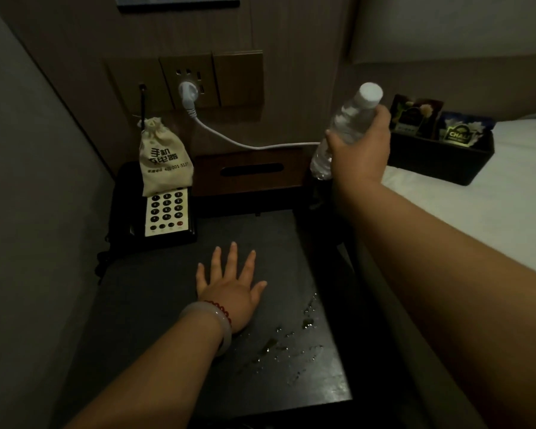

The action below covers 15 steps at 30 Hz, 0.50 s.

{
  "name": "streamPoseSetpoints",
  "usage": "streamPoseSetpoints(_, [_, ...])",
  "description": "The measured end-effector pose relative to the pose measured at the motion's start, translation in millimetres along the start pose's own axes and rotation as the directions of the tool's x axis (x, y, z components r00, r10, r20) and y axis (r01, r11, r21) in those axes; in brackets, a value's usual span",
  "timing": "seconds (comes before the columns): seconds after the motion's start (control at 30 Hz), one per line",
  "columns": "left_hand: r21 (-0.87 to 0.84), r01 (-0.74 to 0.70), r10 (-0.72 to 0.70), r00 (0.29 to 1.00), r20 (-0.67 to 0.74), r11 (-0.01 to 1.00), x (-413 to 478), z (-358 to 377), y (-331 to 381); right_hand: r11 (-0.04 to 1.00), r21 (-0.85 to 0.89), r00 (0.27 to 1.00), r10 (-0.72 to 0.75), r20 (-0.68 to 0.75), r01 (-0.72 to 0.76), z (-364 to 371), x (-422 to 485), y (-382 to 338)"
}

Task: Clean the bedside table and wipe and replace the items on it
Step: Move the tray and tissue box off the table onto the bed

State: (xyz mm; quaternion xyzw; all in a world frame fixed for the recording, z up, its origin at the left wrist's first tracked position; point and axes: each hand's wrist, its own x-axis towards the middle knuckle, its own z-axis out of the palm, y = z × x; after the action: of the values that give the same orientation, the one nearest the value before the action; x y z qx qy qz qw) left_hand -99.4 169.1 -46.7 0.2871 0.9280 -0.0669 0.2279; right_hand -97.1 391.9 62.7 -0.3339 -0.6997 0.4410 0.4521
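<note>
A: Phone [167, 215] sits back-left on the tabletop [155, 308]. Left hand [229, 287] rests flat mid-top, fingers [233, 258] spread.

B: Droplets [291, 339] lie right of it; a careless wipe could push them toward the phone.

A: Right hand [361, 150], fingers wrapped round the bottle [348, 122], holds it tilted above the back-right corner. It may slip.

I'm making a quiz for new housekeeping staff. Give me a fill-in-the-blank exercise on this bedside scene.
1. The right hand holds a clear ____ with a white cap.
2. The left hand lies flat on the dark ____.
3. A cloth pouch rests on the ____, above its keypad.
4. Water drops lie to the ____ of the left hand.

Missing words: bottle; table; phone; right.
</note>
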Motion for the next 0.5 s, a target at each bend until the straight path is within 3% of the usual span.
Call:
streamPoseSetpoints(0.2, [-0.014,0.005,-0.005,1.000,0.002,1.000,-3.8,-3.5,3.1,0.968,0.083,0.971,-0.231,-0.059,0.235,-44.4,-35.6,-31.0])
streamPoseSetpoints(0.33, [-0.026,0.004,-0.004,1.000,-0.009,1.000,-5.1,-2.3,3.9,0.945,0.157,0.958,-0.280,-0.065,0.287,-74.4,-53.9,-43.5])
streamPoseSetpoints(0.43, [-0.032,0.008,-0.008,1.000,-0.011,0.999,-5.7,-2.0,4.6,0.941,0.122,0.949,-0.307,-0.077,0.315,-97.8,-57.6,-50.5])
streamPoseSetpoints(0.5, [-0.033,0.012,-0.013,1.000,-0.007,0.999,-6.1,-2.6,4.6,0.921,0.007,0.918,-0.388,-0.077,0.390,-113.9,-53.7,-53.7])
